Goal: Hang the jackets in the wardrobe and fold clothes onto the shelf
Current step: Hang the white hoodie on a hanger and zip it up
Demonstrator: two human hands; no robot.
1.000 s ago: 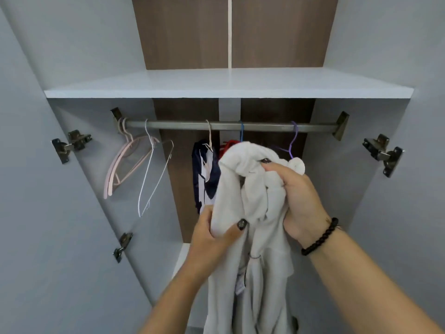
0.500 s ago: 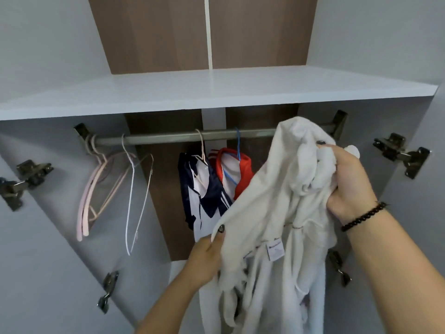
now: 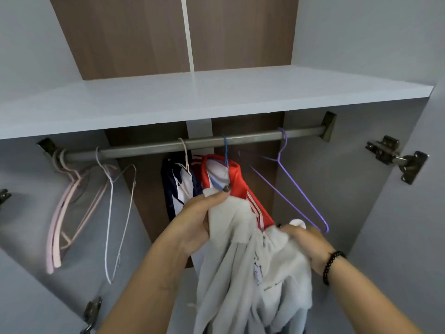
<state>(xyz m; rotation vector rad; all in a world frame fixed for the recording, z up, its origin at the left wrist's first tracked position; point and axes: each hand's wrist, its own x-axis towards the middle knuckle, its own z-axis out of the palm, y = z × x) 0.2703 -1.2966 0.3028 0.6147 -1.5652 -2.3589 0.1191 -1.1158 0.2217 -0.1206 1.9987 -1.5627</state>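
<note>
A white fleece garment [image 3: 243,268] hangs bunched in front of the open wardrobe, held by both hands. My left hand [image 3: 196,220] grips its upper left edge, just below the hanging clothes. My right hand [image 3: 308,244], with a black bead bracelet, is closed on the fabric lower to the right. On the metal rail [image 3: 199,144] hang a navy and white jacket [image 3: 178,186] and a red jacket with white stripes [image 3: 240,186]. An empty purple hanger [image 3: 289,179] hangs right of them. The white shelf [image 3: 192,97] above the rail is bare.
Several empty pink hangers [image 3: 65,213] and a white wire hanger [image 3: 113,213] hang at the rail's left end. Door hinges [image 3: 397,160] stick out on the right wall, and others [image 3: 92,312] on the left door. Grey side walls close in both sides.
My right hand has dropped from near the rail to below the purple hanger, lowering the white garment. My left hand has risen to the garment's top edge. The purple hanger is uncovered.
</note>
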